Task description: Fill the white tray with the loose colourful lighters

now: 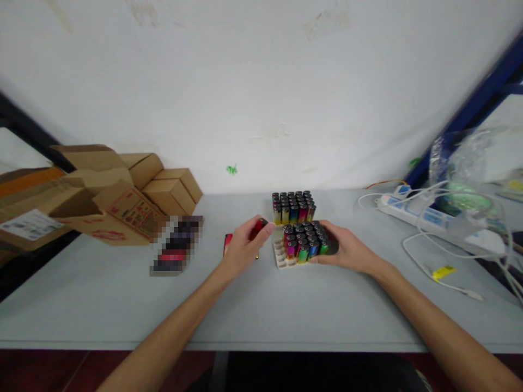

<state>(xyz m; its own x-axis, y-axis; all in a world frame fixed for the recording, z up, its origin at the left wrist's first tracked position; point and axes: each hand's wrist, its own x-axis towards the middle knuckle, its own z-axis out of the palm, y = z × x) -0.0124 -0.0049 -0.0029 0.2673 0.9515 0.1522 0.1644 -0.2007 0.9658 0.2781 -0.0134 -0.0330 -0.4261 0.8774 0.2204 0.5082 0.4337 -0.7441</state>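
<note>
My left hand (244, 243) is closed around a small red piece with a black top (260, 223), just left of the front tray. On the table under that hand lies another red piece (227, 239), partly hidden by it. The front white tray (281, 262) holds several upright, shiny coloured cylinders with black tops (303, 251); its left column of slots is bare. My right hand (345, 249) grips this tray's right end, thumb at the front corner and fingers behind. A second block of similar cylinders (292, 208) stands directly behind.
To the left are an open cardboard box (118, 212), closed cartons (174, 190) and a pixelated dark and red item (177, 247). On the right lie a white power strip (441, 226), tangled white cables (420, 264) and clear plastic wrap (469, 158). A wall (245, 109) bounds the grey table (261, 310) behind.
</note>
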